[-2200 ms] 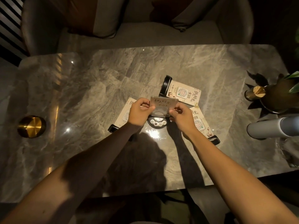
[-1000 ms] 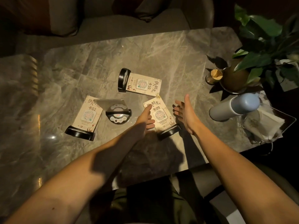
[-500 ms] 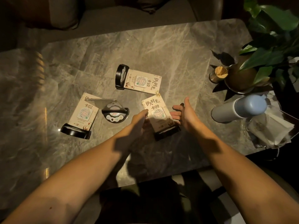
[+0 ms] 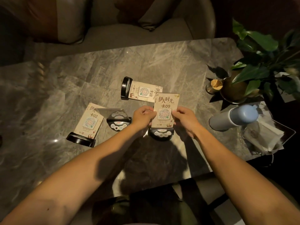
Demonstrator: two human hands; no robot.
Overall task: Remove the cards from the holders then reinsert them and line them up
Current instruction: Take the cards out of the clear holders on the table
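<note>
Cream paper card marked 09 [image 4: 165, 109], upright in its black holder [image 4: 161, 133], is pinched by both hands' fingers [image 4: 151, 113]; two carded holders lie flat, one stands empty.

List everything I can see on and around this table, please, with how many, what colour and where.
Card holders with cards: 3, cream cards on black bases; 卡09 upright at centre, 卡10 lying flat behind it, 卡02 lying flat at left.
Empty holder: 1, clear panel on a black base, between 卡02 and 卡09.
Table: 1, grey marble.
Bottle: 1, pale blue, lying at right.
Potted plant: 1, green leaves, far right.
Toothpick cup: 1, beside the plant pot.
Sofa: 1, grey, behind the table.
Left hand: holds 卡09's left edge.
Right hand: holds its right edge.
</note>
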